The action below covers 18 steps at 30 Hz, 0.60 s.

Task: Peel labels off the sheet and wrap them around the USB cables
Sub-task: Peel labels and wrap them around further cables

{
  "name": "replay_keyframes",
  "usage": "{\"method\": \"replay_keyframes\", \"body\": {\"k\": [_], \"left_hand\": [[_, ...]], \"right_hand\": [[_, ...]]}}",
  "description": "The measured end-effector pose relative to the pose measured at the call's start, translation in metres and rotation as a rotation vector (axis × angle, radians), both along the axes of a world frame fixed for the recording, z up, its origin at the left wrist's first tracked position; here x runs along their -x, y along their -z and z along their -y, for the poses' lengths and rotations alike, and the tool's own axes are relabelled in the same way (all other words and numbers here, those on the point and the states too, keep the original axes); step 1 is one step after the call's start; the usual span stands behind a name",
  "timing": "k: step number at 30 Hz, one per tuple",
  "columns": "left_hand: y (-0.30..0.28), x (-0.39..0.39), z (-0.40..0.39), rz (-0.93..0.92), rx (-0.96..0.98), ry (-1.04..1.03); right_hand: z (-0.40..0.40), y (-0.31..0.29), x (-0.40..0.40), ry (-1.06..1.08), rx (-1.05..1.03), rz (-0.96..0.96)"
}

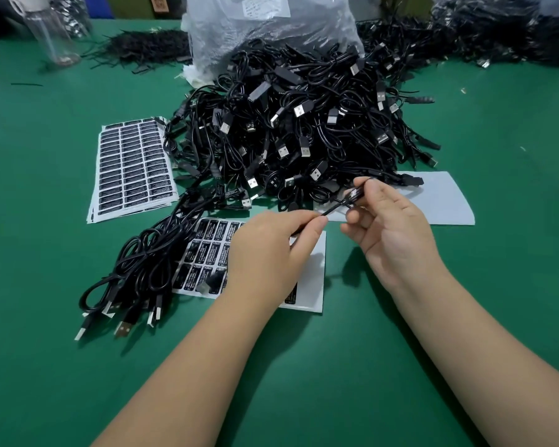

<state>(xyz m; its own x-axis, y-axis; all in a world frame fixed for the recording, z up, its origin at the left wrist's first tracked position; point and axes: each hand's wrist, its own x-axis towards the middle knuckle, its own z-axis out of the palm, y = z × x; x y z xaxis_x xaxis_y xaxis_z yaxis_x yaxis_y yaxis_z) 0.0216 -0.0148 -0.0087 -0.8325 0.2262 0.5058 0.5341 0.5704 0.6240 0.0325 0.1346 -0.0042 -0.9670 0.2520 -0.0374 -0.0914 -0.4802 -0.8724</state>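
Wrapping is under way at frame centre: the left hand (271, 250) pinches the cable (333, 206) (above the sheet (317, 272)), the right hand (388, 227) pinches the label (355, 192); next, likely press it closed.

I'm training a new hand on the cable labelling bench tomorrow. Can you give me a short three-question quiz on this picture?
1. True or false: the partly used label sheet with black labels lies under the left hand.
2. What does the right hand pinch? A) a clear plastic bottle B) a thin black USB cable with a black label on it C) a full label sheet
3. Fill in: the stack of full label sheets lies to the ____ of the big heap of black USB cables.

Key: 1 true; 2 B; 3 left
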Motion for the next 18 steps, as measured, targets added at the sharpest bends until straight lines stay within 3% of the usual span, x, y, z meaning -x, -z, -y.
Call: {"method": "replay_keyframes", "body": {"k": [2, 4, 10, 15, 18], "left_hand": [[-0.003, 0.001, 0.0, -0.185, 0.094, -0.013], [-0.005, 0.001, 0.001, -0.222, 0.121, 0.019], [-0.01, -0.015, 0.004, 0.22, 0.15, 0.158], [-0.036, -0.018, 0.007, 0.236, 0.187, 0.081], [-0.056, -0.019, 0.029, 0.212, 0.169, -0.047]], "right_hand": [[-0.004, -0.002, 0.002, 0.048, 0.119, 0.041], [-0.008, -0.004, 0.002, 0.08, 0.212, 0.071], [-0.007, -0.004, -0.001, 0.035, 0.228, 0.034], [-0.009, -0.005, -0.001, 0.055, 0.184, 0.111], [-0.004, -0.006, -0.001, 0.004, -0.045, 0.134]]}}
